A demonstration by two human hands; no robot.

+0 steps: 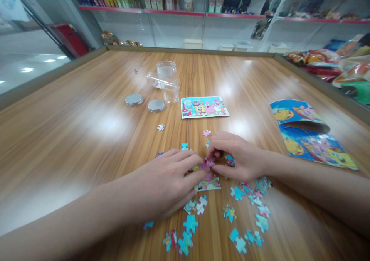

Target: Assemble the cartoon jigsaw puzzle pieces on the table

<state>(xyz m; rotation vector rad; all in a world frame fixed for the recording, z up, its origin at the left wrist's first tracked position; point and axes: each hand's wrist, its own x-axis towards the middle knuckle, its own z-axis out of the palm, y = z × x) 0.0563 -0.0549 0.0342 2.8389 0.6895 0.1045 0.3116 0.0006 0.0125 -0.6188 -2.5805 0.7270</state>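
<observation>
A partly joined jigsaw puzzle [208, 182] lies on the table in front of me, pink with a green and white lower edge. My left hand [170, 180] rests across its left side, fingers stretched out and touching it, hiding part of the picture. At the upper edge, my right hand [238, 155] pinches a pink puzzle piece [209, 162] between thumb and fingers. Whether that piece is locked into the others I cannot tell. Loose blue puzzle pieces [190, 223] lie nearer me, and a mixed heap of puzzle pieces [256, 195] is spread below my right wrist.
Beyond the hands lies a cartoon picture card [205, 107]. Clear plastic jars [167, 78] and silver lids [156, 105] stand left of it. A blue printed package [312, 133] lies at right. Snack bags [323, 62] and store shelves [173, 11] are past the table.
</observation>
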